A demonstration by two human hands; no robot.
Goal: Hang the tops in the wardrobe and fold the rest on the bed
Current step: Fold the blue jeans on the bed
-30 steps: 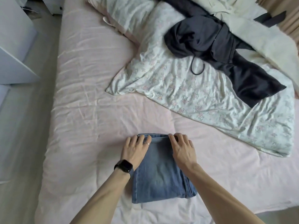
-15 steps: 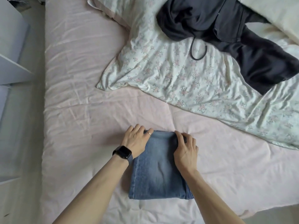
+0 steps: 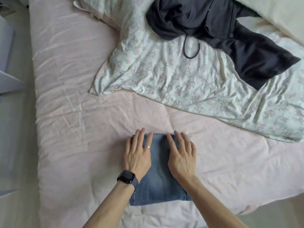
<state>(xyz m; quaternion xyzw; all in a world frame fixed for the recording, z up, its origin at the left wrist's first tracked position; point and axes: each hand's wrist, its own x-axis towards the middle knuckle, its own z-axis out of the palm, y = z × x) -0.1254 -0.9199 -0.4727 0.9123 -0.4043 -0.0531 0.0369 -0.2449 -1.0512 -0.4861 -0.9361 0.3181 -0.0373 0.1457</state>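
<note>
Under both palms lie the folded jeans [image 3: 158,181] on the pink bed sheet [image 3: 74,129]. Both forearms reach forward, side by side. Left hand [image 3: 137,155] and right hand [image 3: 181,157] press flat, fingers straight and spread, gripping nothing. Well beyond the fingertips, a dark garment [image 3: 222,35] sprawls on the floral duvet [image 3: 164,71].

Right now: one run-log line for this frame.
phase: jeans folded | left hand: flat on jeans | right hand: flat on jeans | dark garment: unfolded on floral duvet
</note>
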